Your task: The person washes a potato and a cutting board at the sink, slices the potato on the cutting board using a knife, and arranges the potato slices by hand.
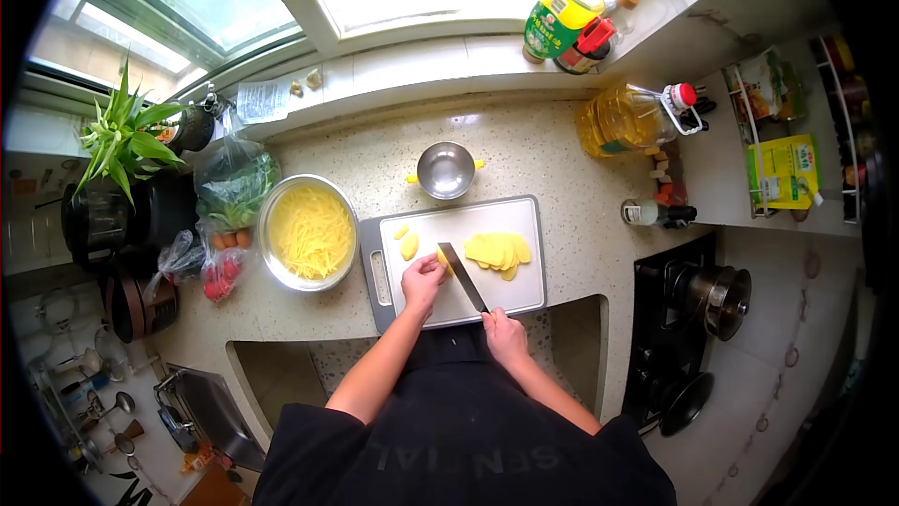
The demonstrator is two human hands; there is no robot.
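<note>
My right hand (507,337) is wrapped round the handle of a kitchen knife (464,278), its dark blade pointing away from me over the board. Close beside the blade tip, my left hand (424,282) has its fingers closed on a piece of potato (444,258). Both hands are over a white cutting board (440,221) with a grey edge. Overlapping yellow potato slices (498,250) lie to the right of the blade. Further left on the board are a couple of loose potato pieces (409,245).
Left of the board stands a bowl (350,263) of yellow shreds, beside bagged greens (234,178) and red vegetables (221,277). A small metal bowl (446,171) is behind the board. An oil bottle (620,120), a small bottle (646,213) and a stove (660,319) are at right.
</note>
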